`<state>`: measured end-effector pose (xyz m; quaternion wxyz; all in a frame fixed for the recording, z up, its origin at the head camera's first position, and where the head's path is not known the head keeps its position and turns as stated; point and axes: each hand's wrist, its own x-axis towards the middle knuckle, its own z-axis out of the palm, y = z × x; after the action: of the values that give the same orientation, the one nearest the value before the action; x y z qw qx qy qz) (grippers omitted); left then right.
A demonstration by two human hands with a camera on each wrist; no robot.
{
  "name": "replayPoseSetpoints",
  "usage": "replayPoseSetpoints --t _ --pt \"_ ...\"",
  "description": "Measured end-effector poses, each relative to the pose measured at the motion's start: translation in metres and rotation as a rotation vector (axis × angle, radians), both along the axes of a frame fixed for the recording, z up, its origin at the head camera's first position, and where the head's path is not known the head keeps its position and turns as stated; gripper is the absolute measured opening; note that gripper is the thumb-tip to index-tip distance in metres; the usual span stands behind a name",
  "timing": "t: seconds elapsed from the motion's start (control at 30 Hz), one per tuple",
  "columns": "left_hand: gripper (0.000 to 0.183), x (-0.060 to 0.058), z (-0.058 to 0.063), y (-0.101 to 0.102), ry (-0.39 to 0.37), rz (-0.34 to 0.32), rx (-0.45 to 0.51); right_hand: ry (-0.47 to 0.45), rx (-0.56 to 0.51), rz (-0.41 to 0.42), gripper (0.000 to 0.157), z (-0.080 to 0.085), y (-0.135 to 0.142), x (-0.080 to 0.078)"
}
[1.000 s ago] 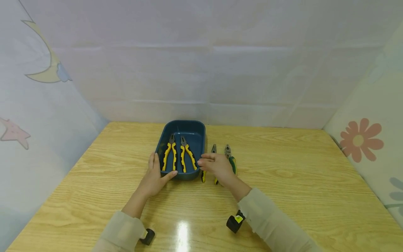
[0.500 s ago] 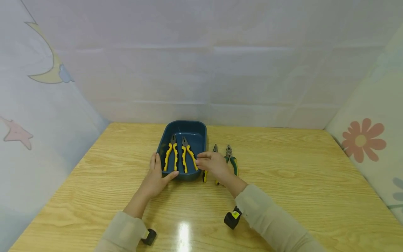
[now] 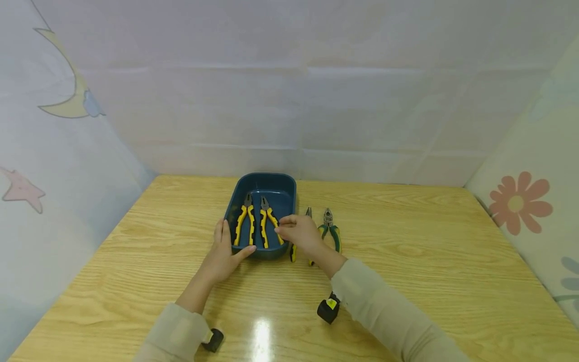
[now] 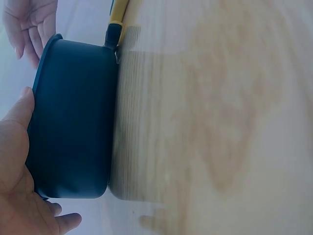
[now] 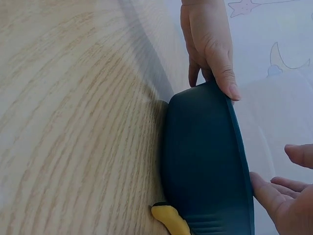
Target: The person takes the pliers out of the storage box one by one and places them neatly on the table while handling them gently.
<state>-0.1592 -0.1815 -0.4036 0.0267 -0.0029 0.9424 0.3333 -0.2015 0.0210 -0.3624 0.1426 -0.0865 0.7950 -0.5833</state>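
A dark blue tray stands mid-table with two yellow-and-black pliers lying side by side in it. My left hand braces the tray's near left corner. Its fingers lie straight along the left wall and its thumb rests on the near rim. My right hand hovers over the tray's right rim with relaxed fingers that hold nothing, close to the right pliers' handle. The left wrist view shows the tray wall and the right hand beyond it.
Right of the tray, partly under my right hand, lie yellow-handled long-nose pliers and green-handled pliers. Bare wooden table stretches to the right and toward me. Fabric walls close in the back and both sides.
My right hand has slid left from above the loose pliers to the tray's right rim. The left hand and the tray have stayed put.
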Motion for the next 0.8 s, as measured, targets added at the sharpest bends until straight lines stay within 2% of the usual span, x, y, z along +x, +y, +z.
replayPoseSetpoints --t 0.2,0.5,0.8 --pt "0.100 0.001 0.000 0.000 -0.001 0.002 0.006 0.009 0.046 -0.015 0.039 0.004 -0.006 -0.002" --pt "0.099 0.001 0.001 0.000 0.007 -0.001 0.002 -0.004 0.094 -0.009 0.039 0.001 -0.012 -0.013" --pt "0.100 0.000 0.000 0.000 0.006 -0.006 -0.004 0.065 0.242 -0.004 0.038 0.003 -0.018 -0.018"
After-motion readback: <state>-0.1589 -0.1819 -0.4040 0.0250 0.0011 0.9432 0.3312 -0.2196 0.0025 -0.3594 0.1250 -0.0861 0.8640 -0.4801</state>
